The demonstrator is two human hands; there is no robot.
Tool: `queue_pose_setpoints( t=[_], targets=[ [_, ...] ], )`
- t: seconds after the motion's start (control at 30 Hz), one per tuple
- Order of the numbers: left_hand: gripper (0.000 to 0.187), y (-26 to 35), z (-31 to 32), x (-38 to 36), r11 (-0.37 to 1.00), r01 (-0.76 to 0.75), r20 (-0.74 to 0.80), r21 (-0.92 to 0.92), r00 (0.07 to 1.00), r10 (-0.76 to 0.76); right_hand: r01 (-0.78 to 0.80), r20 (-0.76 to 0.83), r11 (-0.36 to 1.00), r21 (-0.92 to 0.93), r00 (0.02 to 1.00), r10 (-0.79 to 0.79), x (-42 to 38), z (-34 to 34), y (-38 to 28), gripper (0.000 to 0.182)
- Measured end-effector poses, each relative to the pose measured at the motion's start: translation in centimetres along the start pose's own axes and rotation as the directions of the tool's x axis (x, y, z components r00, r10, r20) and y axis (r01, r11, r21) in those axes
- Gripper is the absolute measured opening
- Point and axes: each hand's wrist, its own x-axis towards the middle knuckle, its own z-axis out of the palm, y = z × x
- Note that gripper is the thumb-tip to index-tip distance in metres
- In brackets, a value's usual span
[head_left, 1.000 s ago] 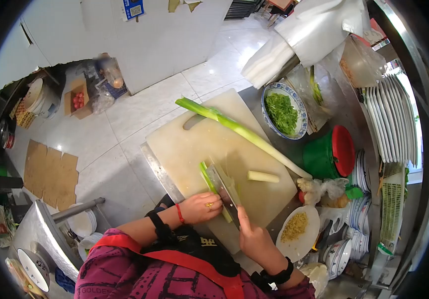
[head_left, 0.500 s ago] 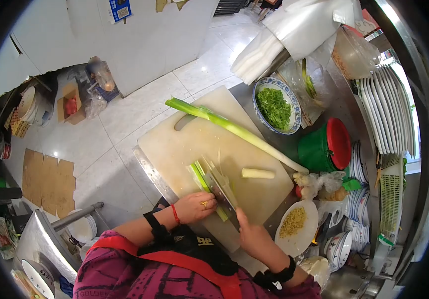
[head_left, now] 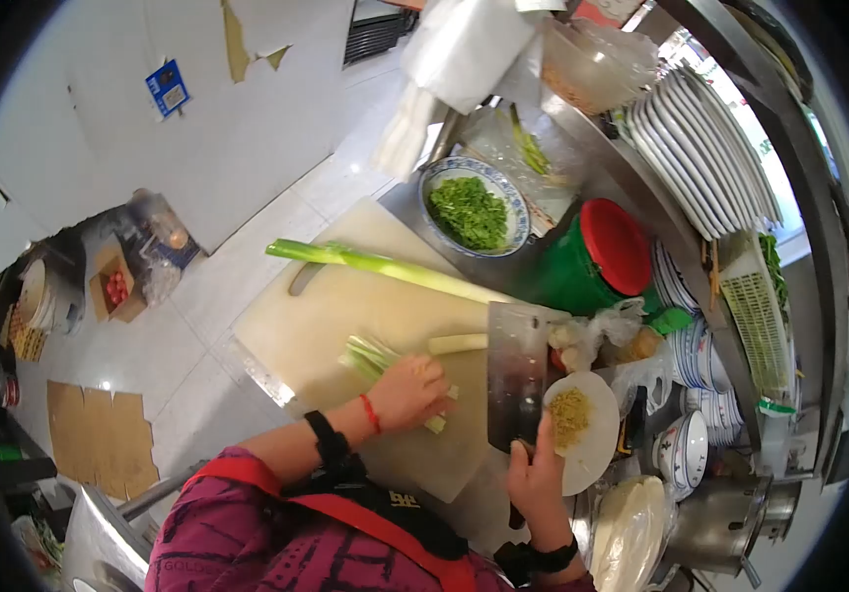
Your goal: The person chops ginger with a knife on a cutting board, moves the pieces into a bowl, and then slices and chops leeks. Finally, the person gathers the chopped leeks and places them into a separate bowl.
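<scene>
My right hand point(head_left: 539, 483) grips the handle of a cleaver point(head_left: 516, 370), its broad blade raised over the right side of the white cutting board point(head_left: 291, 301). My left hand point(head_left: 406, 395) rests with bent fingers over cut leek strips point(head_left: 370, 357), partly hiding them. Small leek ends stick out beside and below its fingers. Behind the hands a long leek point(head_left: 385, 264) lies across the board, green end to the left, white end passing behind the blade. A short white leek piece point(head_left: 457, 343) sits between my left hand and the cleaver.
A patterned bowl of chopped greens point(head_left: 469, 213) stands beyond the board, near a green bucket with a red lid point(head_left: 614, 247). Right of the cleaver is a white plate point(head_left: 597, 444) with minced yellowish bits. Stacked plates point(head_left: 696, 148) and a metal pot point(head_left: 720, 528) line the right.
The cleaver has lifted off the leek and swung to the right, its blade now facing the camera. My left hand has shifted right over the cut strips. The camera view has turned.
</scene>
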Motion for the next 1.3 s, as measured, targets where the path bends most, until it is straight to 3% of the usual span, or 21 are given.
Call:
queue_pose_setpoints(
  t=[0.07, 0.1, 0.17, 0.27, 0.3, 0.37, 0.4, 0.47, 0.5, 0.57, 0.63, 0.7, 0.73, 0.8, 0.9, 1.13, 1.2, 1.23, 1.3],
  targets=[
    [0.024, -1.0, 1.3, 3.2, 0.971, 0.217, -0.155, 0.097, 0.967, -0.200, 0.027, -0.153, 0.999, -0.018, 0.988, -0.030, -0.9, -0.6, 1.3, 0.059],
    [0.024, -1.8, 2.4, 4.6, 0.973, 0.209, -0.154, 0.094, 0.969, -0.193, 0.022, -0.160, 1.000, -0.020, 0.987, -0.025, -1.2, -0.9, 1.5, 0.059],
    [0.029, -3.4, 4.5, 6.4, 0.886, 0.293, -0.038, 0.360, 0.953, -0.300, -0.053, -0.174, 0.998, 0.024, 0.983, 0.057, -1.9, -1.3, 1.5, 0.058],
    [0.029, -4.5, 2.9, 6.8, 0.924, 0.294, 0.109, 0.243, 0.939, -0.327, -0.041, -0.148, 0.999, -0.020, 0.988, 0.038, -2.8, -1.4, 1.9, 0.058],
    [0.030, -4.3, 0.9, 5.8, 0.952, 0.276, 0.087, 0.129, 0.954, -0.288, -0.045, -0.145, 0.999, -0.013, 0.988, 0.043, -2.8, -1.3, 1.7, 0.058],
    [0.028, -2.9, -5.4, 2.1, 0.959, 0.273, 0.112, -0.073, 0.958, -0.264, -0.126, 0.069, 0.992, 0.004, 0.990, 0.125, -2.2, -1.0, 1.0, 0.056],
    [0.026, -2.3, -7.9, -0.1, 0.942, 0.296, 0.161, -0.161, 0.949, -0.271, -0.119, 0.077, 0.993, 0.010, 0.990, 0.118, -1.9, -0.3, 0.8, 0.056],
    [0.022, -2.8, -9.6, -4.6, 0.935, 0.175, 0.248, -0.307, 0.964, -0.099, 0.069, 0.277, 0.993, -0.094, 0.960, -0.040, -1.0, 1.7, 0.3, 0.057],
    [0.022, -2.4, -9.4, -5.9, 0.935, 0.187, 0.244, -0.302, 0.963, -0.114, 0.080, 0.286, 0.993, -0.090, 0.957, -0.051, -0.4, 2.6, -0.3, 0.057],
    [0.020, -1.6, -8.3, -8.5, 0.970, 0.090, 0.230, -0.226, 0.972, -0.037, 0.131, 0.514, 0.991, 0.014, 0.849, -0.120, 0.5, 4.3, -1.4, 0.057],
    [0.021, -1.1, -6.9, -9.4, 0.983, 0.092, 0.169, -0.156, 0.983, -0.065, 0.239, 0.531, 0.970, 0.051, 0.816, -0.229, 1.1, 6.0, -1.3, 0.058],
    [0.021, -1.0, -4.9, -9.9, 0.993, -0.089, -0.062, 0.083, 0.994, 0.094, 0.242, 0.549, 0.959, -0.145, 0.826, -0.126, 1.8, 6.5, -2.0, 0.056],
    [0.025, -0.7, -4.1, -10.4, 0.982, -0.080, -0.137, 0.170, 0.985, 0.104, 0.259, 0.563, 0.955, -0.146, 0.815, -0.135, 1.9, 6.7, -1.8, 0.056],
    [0.026, 0.1, -2.9, -11.4, 0.987, -0.024, -0.177, 0.161, 0.983, 0.052, 0.368, 0.414, 0.928, -0.055, 0.854, -0.315, 2.1, 6.9, -1.6, 0.054],
    [0.031, 0.8, -1.9, -12.2, 0.990, 0.019, -0.241, 0.140, 0.970, 0.015, 0.501, 0.408, 0.865, 0.018, 0.787, -0.464, 1.8, 6.5, -2.9, 0.053],
    [0.030, 0.3, -1.2, -12.4, 0.990, -0.002, -0.278, 0.141, 0.960, 0.041, 0.482, 0.506, 0.874, 0.069, 0.738, -0.447, 1.2, 4.8, -4.8, 0.052],
    [0.030, 0.0, -1.1, -12.4, 0.992, -0.007, -0.272, 0.126, 0.962, 0.041, 0.399, 0.639, 0.915, -0.051, 0.717, -0.277, 1.8, 4.7, -5.5, 0.052],
    [0.029, -0.1, -0.9, -12.5, 0.993, -0.017, -0.278, 0.116, 0.959, 0.049, 0.397, 0.641, 0.916, -0.057, 0.718, -0.271, 2.1, 5.9, -5.0, 0.052],
    [0.029, 0.2, -0.8, -12.7, 0.994, -0.028, -0.284, 0.102, 0.957, 0.056, 0.468, 0.537, 0.884, 0.018, 0.741, -0.403, 2.7, 10.0, -3.1, 0.054]
  ],
)
